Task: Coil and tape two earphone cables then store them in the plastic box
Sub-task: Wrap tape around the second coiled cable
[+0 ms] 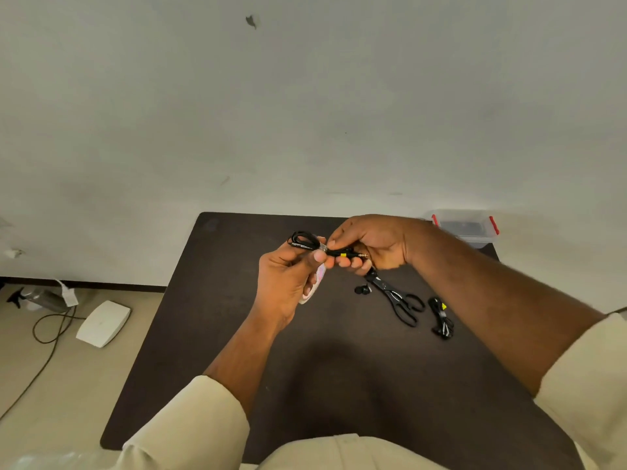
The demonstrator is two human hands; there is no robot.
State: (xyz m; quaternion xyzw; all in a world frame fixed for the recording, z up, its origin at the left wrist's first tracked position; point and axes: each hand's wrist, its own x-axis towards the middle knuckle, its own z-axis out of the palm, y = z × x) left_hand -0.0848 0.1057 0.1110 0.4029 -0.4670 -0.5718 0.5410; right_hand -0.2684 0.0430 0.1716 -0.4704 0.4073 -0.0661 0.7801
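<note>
Both hands hold one coiled black earphone cable (303, 241) above the dark table (210, 334). My left hand (288, 276) pinches the coil and also holds a roll of clear tape (314, 287) against its palm. My right hand (369, 244) grips the other end of the coil, where a yellow tag and the jack plug (360, 255) stick out. Clear tape wraps the coil between the two thumbs. An earbud (362, 290) hangs down near the table. A second coiled black earphone cable (442, 317) with a yellow tag lies on the table at the right. The clear plastic box (470, 227) with red clips stands at the far right corner.
Black scissors (398, 301) lie on the table between the hanging earbud and the second cable. On the floor at the left are a white device (103, 323), a dark cable and a spray bottle (37, 296). A pale wall stands behind the table.
</note>
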